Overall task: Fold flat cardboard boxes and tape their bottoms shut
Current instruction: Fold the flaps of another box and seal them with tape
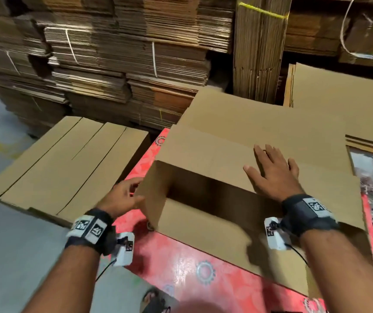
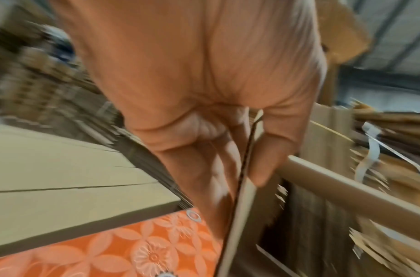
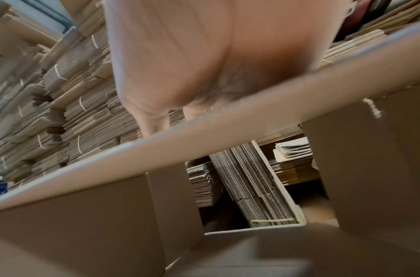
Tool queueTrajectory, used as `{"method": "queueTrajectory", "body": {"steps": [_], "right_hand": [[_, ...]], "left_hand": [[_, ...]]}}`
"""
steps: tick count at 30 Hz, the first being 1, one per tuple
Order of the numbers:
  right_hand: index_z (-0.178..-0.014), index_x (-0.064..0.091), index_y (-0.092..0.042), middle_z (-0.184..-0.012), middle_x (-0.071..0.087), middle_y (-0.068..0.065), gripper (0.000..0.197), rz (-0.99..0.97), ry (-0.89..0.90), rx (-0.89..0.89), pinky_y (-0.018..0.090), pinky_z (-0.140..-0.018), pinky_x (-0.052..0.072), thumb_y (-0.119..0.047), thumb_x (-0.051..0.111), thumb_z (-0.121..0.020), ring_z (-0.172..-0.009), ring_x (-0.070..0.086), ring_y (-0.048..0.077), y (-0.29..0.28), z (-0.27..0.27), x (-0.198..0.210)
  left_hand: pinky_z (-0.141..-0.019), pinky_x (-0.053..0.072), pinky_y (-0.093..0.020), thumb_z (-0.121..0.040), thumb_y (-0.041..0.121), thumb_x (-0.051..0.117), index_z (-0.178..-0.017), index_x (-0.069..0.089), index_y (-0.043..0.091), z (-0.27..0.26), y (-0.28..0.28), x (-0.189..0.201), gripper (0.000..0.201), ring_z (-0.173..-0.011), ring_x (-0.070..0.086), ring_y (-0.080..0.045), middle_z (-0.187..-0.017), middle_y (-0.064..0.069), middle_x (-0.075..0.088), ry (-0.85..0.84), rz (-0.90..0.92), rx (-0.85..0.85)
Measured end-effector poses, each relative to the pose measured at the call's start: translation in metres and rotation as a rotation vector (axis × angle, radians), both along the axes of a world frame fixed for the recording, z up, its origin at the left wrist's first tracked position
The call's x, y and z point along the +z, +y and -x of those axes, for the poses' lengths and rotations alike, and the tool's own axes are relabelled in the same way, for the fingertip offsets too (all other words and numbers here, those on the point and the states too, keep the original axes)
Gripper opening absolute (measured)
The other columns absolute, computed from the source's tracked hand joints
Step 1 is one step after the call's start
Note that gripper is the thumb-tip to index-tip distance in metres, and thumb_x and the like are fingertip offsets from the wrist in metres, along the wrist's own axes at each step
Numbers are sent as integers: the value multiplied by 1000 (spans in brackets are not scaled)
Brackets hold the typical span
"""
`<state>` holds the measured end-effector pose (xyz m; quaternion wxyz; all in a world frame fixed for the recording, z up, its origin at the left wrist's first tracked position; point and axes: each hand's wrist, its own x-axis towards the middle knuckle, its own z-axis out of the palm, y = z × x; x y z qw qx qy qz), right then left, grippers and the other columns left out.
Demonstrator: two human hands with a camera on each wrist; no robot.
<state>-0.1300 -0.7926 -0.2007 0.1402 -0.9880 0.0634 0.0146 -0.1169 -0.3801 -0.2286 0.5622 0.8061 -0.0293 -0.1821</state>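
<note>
Head view: right hand spread flat atop box; left hand pinches flap (edge).

I am looking into a cardboard-box warehouse or packing store. Strapped bundles of flattened boxes are stacked high along the back, some standing on edge. A loose pile of flat boxes lies beside a work table with a red flowered cover. The floor is bare grey concrete.
</note>
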Motion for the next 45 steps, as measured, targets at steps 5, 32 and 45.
{"method": "queueTrajectory", "body": {"steps": [5, 32, 45], "right_hand": [[-160, 26, -16, -168, 21, 14, 94, -138, -162, -43, 44, -126, 7, -72, 40, -85, -156, 12, 30, 6, 2, 1], [-97, 64, -30, -88, 71, -7, 18, 202, 88, -174, 42, -81, 34, -44, 53, -94, -88, 64, 23, 150, 38, -132], [-161, 24, -18, -171, 10, 9, 83, -298, 328, -337, 48, -123, 21, -53, 55, -92, -156, 12, 28, 196, 142, -200]], "left_hand": [[-75, 53, -37, -53, 4, 75, -120, 71, 13, 10, 40, -14, 67, -89, 62, -33, -101, -30, 66, 225, 316, 140], [-112, 18, -64, -78, 49, 54, -155, 30, 30, -24, 0, -66, 83, -154, 21, -26, -168, -6, 17, -688, -868, -357], [-115, 28, -58, -89, 54, 52, -162, -3, 25, 23, 23, -146, 96, -157, -6, -26, -166, -3, -26, -219, -1079, -1028]]}}
